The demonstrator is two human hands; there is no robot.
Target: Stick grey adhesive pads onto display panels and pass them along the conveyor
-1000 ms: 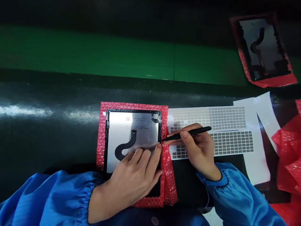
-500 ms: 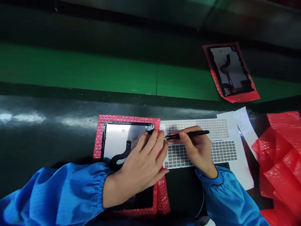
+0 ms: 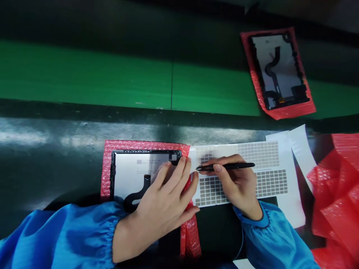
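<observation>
A tablet screen panel with a silver back, black frame and dark ribbon cable lies on red bubble wrap. My left hand rests over its right part, fingers extended and partly spread, fingertips at the upper right edge. In my right hand is a pair of black tweezers, held like a pen. Their tips point left, close to my left fingertips, and look nearly together; whether they pinch anything is too small to tell. Under my right hand lies a white sheet of small grey rectangular stickers.
A second screen panel sits on red wrap at the back right, across the green strip. Crumpled red bubble wrap lies at the right edge. White paper extends beneath the sticker sheet.
The view has shifted slightly. The tweezers have drawn back a little from my left fingertips and lie more level. My left hand stays on the panel.
</observation>
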